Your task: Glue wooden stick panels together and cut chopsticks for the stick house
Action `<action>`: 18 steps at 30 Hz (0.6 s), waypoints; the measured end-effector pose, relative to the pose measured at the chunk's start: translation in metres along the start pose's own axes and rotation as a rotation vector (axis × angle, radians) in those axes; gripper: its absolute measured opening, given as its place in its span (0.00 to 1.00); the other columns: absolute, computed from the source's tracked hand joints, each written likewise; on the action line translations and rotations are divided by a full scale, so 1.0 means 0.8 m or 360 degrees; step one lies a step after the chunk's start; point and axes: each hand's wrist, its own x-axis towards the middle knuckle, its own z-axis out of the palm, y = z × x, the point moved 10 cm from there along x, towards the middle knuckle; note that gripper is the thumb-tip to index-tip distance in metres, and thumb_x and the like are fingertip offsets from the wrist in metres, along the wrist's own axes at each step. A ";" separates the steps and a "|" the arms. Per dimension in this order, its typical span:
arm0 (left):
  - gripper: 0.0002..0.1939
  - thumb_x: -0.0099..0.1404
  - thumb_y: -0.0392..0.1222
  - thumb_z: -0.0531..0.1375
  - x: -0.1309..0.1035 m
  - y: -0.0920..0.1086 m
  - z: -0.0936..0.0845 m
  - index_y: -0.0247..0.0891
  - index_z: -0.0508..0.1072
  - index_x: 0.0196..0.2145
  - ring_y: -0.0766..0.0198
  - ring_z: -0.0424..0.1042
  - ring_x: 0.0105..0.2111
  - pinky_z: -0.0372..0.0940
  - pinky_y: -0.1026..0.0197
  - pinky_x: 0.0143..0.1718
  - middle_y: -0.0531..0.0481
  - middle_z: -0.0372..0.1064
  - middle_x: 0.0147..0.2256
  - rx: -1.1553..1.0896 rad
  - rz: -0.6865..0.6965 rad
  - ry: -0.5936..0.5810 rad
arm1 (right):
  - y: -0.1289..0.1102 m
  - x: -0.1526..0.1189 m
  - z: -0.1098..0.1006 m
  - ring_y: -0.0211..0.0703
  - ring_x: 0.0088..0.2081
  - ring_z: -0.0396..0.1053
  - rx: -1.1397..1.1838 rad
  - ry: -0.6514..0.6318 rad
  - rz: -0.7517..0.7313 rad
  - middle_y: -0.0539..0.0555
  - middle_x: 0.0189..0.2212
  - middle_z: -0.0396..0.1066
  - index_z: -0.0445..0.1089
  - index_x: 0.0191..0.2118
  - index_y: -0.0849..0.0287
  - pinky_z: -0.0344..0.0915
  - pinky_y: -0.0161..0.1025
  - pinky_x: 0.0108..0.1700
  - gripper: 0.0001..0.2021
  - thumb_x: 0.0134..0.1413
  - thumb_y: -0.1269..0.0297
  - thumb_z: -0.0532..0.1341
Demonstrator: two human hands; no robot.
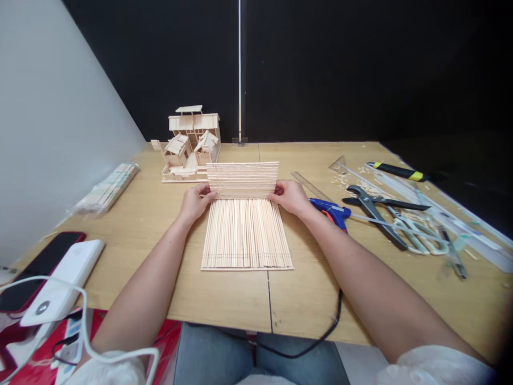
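A flat panel of thin wooden sticks [247, 235] lies on the table in front of me. At its far edge stands a second panel of sticks laid crosswise [242, 179], upright or nearly so. My left hand [197, 202] pinches the left end of the standing panel near its lower corner. At the opposite end my right hand [292, 195] grips it the same way, thumb on the near side. Most of the fingers of both hands are hidden behind the panel. Whether the two panels are joined I cannot tell.
A wooden stick model house [192, 139] stands behind to the left. Packed sticks [108, 187], a phone [44, 262] and a white power bank [64, 280] lie left. Right are a blue glue gun [331, 209], pliers [374, 214], scissors [417, 235], a yellow-black cutter [396, 171] and rulers [312, 186].
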 end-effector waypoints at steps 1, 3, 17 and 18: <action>0.15 0.53 0.46 0.65 -0.001 0.004 0.000 0.38 0.79 0.38 0.57 0.74 0.35 0.66 0.57 0.42 0.46 0.78 0.37 0.0039 0.0023 -0.0016 | -0.001 0.000 -0.001 0.40 0.27 0.70 -0.0018 0.0009 -0.0005 0.51 0.24 0.74 0.71 0.25 0.60 0.63 0.36 0.31 0.03 0.41 0.71 0.67; 0.16 0.53 0.45 0.65 -0.002 0.010 0.000 0.38 0.79 0.39 0.57 0.73 0.34 0.66 0.57 0.40 0.46 0.78 0.35 0.0100 0.0049 -0.0041 | -0.004 -0.001 -0.002 0.40 0.27 0.69 -0.0056 0.0025 -0.0015 0.51 0.24 0.74 0.71 0.25 0.60 0.62 0.36 0.31 0.03 0.41 0.71 0.66; 0.18 0.51 0.44 0.66 -0.005 0.016 0.000 0.40 0.75 0.40 0.57 0.73 0.33 0.67 0.56 0.39 0.49 0.74 0.30 0.0251 0.0078 -0.0024 | -0.013 -0.006 -0.005 0.40 0.28 0.69 -0.0122 0.0062 -0.0028 0.51 0.24 0.73 0.70 0.24 0.59 0.62 0.35 0.32 0.05 0.43 0.73 0.66; 0.18 0.51 0.44 0.66 -0.004 0.015 0.000 0.40 0.75 0.40 0.58 0.73 0.33 0.67 0.57 0.39 0.49 0.73 0.30 0.0239 0.0075 -0.0025 | -0.013 -0.006 -0.005 0.40 0.28 0.69 -0.0125 0.0060 -0.0026 0.51 0.24 0.73 0.70 0.24 0.59 0.62 0.35 0.32 0.05 0.43 0.73 0.66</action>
